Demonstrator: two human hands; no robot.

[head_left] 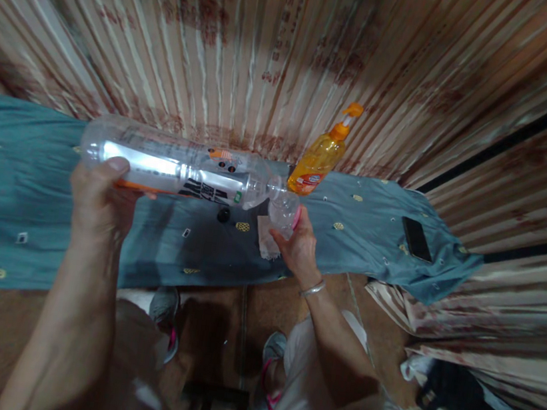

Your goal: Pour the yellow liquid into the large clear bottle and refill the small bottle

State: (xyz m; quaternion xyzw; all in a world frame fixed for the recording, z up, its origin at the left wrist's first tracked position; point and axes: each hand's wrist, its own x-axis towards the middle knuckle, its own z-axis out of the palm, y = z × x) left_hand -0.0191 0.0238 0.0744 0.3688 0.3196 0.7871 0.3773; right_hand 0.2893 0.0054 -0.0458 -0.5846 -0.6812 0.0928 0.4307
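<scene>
My left hand (pixel 104 193) is wrapped round the base end of a large clear plastic bottle (pixel 173 161), which lies tipped almost level above the cloth. The bottle has black and orange print, and its neck points right. At that neck is a small clear container (pixel 281 211) with a pink edge, gripped in my right hand (pixel 301 245). Whether the neck touches the container or sits inside it, I cannot tell. Beneath the container lies a folded beige cloth or tissue (pixel 268 248). A small round black cap (pixel 223 215) is just below the large bottle.
An orange pump bottle (pixel 316 163) stands behind my right hand. Farther right, a black phone (pixel 416 238) lies on the teal cloth (pixel 359 243) covering the narrow surface. Patterned curtains (pixel 254 48) hang behind and at the right. Below is a dark stool-like frame (pixel 215 396).
</scene>
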